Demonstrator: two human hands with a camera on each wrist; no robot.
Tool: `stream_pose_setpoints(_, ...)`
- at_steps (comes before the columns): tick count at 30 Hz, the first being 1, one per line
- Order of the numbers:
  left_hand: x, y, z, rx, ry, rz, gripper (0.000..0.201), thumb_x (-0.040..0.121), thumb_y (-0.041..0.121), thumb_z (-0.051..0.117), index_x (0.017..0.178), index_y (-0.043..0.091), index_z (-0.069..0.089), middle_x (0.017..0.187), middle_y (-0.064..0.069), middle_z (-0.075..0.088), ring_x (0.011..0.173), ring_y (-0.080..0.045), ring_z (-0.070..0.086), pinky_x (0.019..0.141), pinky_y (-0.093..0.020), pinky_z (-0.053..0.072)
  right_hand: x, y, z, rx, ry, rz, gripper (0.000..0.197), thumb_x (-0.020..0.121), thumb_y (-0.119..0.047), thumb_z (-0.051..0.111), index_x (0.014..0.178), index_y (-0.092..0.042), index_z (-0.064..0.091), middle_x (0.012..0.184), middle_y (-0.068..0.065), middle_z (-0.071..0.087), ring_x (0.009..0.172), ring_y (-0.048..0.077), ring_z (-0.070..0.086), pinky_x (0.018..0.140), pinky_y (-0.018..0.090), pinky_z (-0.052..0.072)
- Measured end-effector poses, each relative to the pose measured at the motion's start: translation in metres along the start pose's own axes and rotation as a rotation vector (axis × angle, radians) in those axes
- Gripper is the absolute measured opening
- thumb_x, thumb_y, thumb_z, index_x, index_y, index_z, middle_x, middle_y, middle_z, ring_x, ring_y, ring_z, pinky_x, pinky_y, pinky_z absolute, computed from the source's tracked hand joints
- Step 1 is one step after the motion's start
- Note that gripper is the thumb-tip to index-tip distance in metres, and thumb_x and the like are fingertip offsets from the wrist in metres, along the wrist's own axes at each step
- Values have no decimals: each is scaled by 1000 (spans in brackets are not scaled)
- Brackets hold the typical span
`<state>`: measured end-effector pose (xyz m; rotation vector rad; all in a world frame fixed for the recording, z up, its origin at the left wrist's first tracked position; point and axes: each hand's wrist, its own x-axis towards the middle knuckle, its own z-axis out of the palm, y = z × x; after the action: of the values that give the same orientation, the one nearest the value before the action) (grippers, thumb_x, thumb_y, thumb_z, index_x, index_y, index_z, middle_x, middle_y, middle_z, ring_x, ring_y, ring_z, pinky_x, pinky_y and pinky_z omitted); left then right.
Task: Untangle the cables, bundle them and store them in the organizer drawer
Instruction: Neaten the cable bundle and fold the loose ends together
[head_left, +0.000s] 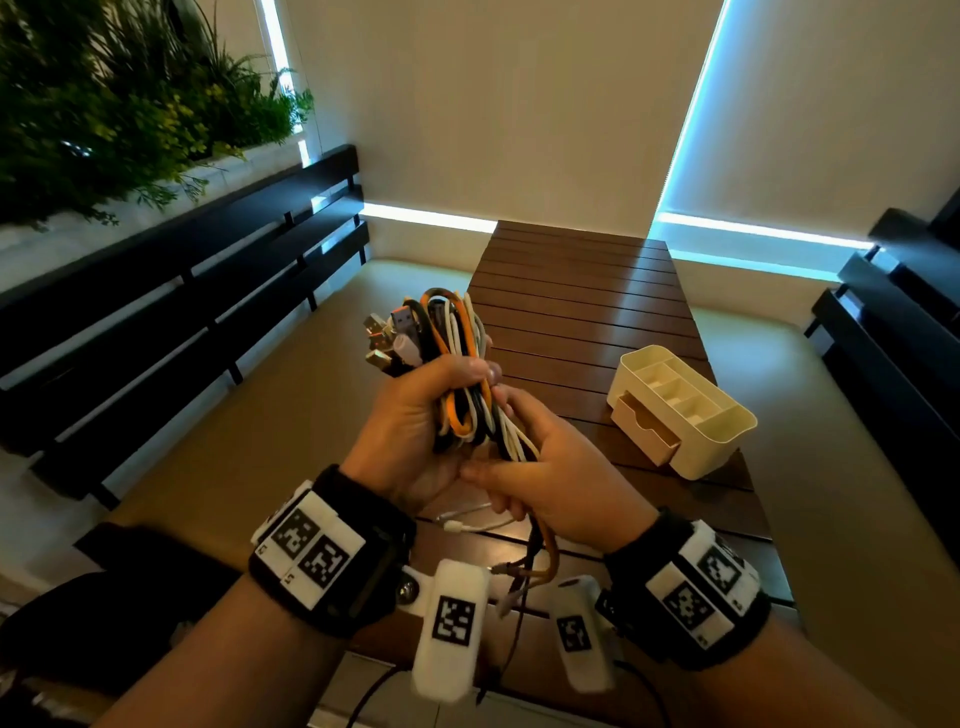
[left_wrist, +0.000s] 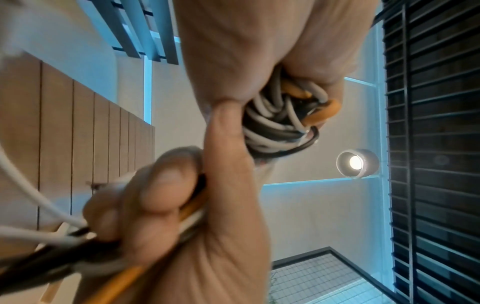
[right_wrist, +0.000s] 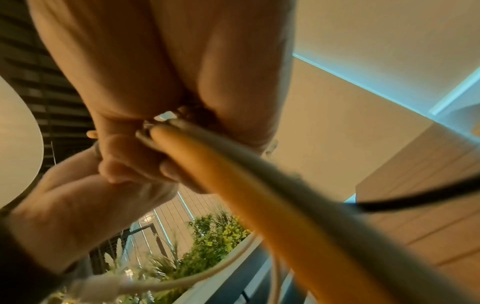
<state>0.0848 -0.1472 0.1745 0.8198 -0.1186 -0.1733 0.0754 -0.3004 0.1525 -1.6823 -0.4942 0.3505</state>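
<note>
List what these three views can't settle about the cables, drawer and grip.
- Cable count in the cable bundle: head view, strands overlap and the left hand covers the middle.
- Drawer contents: the organizer hides most of the inside.
- Right hand fingertips: right wrist view, a blurred orange cable covers them.
- Loose cable ends: left wrist view, blurred and cut off at the left edge.

orange, white, black cables (head_left: 460, 374), cream organizer (head_left: 691, 410)

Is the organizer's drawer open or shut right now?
Open: the drawer juts out from the organizer, its wooden inside showing.
</note>
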Motion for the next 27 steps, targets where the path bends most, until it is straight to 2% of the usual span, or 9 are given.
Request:
stream_pose_setpoints(2, -1, -1, 1, -34, -7, 5, 41, 73, 10, 63, 113, 7, 57, 78, -2, 58, 69, -15, 57, 68, -31, 53, 4, 5, -5, -168, 13, 32, 49, 89, -13, 71, 131, -28, 51, 76, -1, 66, 60, 14, 64, 55, 24, 51)
stream_pose_setpoints(5, -2, 7, 1, -65, -55, 51, 36, 76, 9, 60, 111, 9, 56, 75, 0, 57, 67, -13, 56, 69, -30, 54, 6, 26, -12, -493, 15, 65, 9, 93, -25, 64, 99, -19, 63, 74, 1, 66, 60, 10, 63, 61, 28, 57)
stream_pose_setpoints(9, 1, 18, -2, -73, -57, 86, 32, 80, 11, 55, 112, 9, 53, 76, 0, 55, 67, -12, 55, 67, -30, 53, 5, 59, -24, -626, 66, 111, 10, 94, -28, 63, 85, -30, 59, 75, 3, 67, 68, 17, 66, 72, 40, 59)
stream_pose_setpoints(13, 5, 3, -5, -54, 11, 62, 34, 76, 9, 57, 111, 8, 55, 74, -1, 56, 66, -13, 56, 68, -30, 53, 12, 68, -28, -619, 33, 237, 9, 92, -32, 67, 97, -31, 59, 92, -2, 65, 76, 12, 67, 80, 43, 60)
stream_pose_setpoints(16, 9, -8, -9, 1, 100, 56, 20, 77, 7, 60, 97, 7, 60, 71, -2, 57, 65, -14, 58, 71, -31, 52, 15, 59, -38, -786, -113, 359, 82, 77, -44, 80, 143, -47, 32, 142, -10, 38, 127, 16, 41, 114, 50, 32)
stream_pose_setpoints(19, 15, -15, -17, 32, 219, 72, 8, 88, 0, 56, 88, 6, 60, 71, -4, 58, 64, -16, 60, 69, -31, 54, 11, 37, -47, -754, -139, 331, 126, 65, -53, 86, 152, -50, -5, 154, -20, 6, 140, 18, 17, 117, 50, 25)
stream_pose_setpoints(22, 21, -20, -26, 50, 294, 80, 6, 88, 0, 56, 87, 4, 60, 70, -6, 59, 66, -18, 61, 65, -30, 56, 6, 17, -54, -582, 100, 223, 107, 69, -59, 78, 152, -48, 11, 146, -11, 34, 130, 7, 35, 103, 34, 41)
stream_pose_setpoints(24, 25, -20, -28, 20, 302, 92, 8, 83, 3, 63, 89, 3, 58, 71, -7, 58, 68, -19, 60, 65, -29, 57, 3, 6, -50, -362, 247, 261, 85, 73, -69, 61, 148, -40, 31, 115, -9, 63, 101, 6, 62, 80, 27, 51)
stream_pose_setpoints(27, 26, -19, -22, -35, 251, 118, 32, 73, 5, 69, 102, 6, 57, 76, -4, 58, 70, -16, 61, 69, -30, 56, 1, 0, -27, -67, 93, 484, 65, 82, -71, 38, 137, -35, 38, 96, 6, 75, 81, 21, 73, 72, 35, 55)
